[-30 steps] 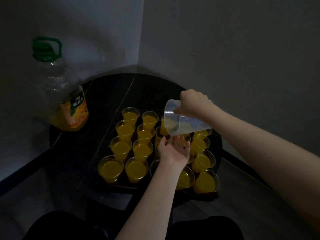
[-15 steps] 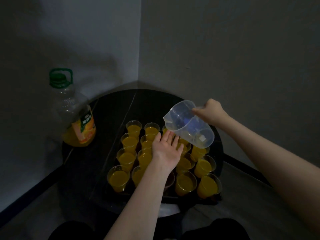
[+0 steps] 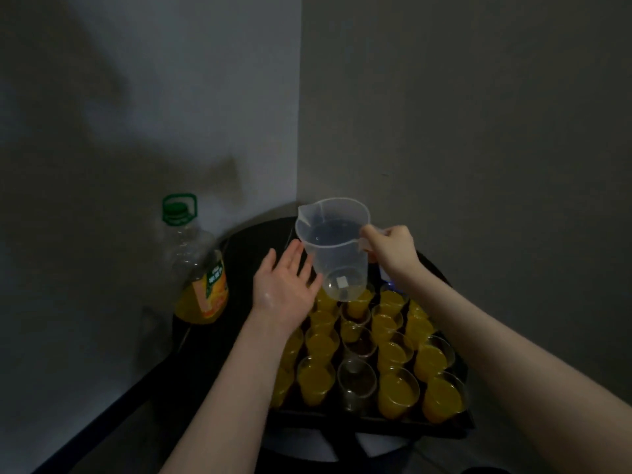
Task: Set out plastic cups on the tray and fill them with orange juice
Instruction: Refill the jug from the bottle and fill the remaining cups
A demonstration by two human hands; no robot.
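The room is dim. Two plain grey walls (image 3: 478, 114) meet in a corner. A soft dark shadow lies on the left one. A round black table (image 3: 253, 248) stands pushed into the corner. A dark strip (image 3: 102, 415) runs along the bottom of the left wall.

I count one clear jug (image 3: 337, 248) at frame centre and one big juice bottle (image 3: 195, 265) at centre left, approx a third full. One dark tray (image 3: 376, 422) at lower right. Cups: I make out roughly 20 w/ juice (image 3: 396, 393), some hidden behind the arm, so no exact no. At least two cups look unfilled (image 3: 356, 378), middle column. Two hands in view: left (image 3: 285, 289), right (image 3: 390, 248).
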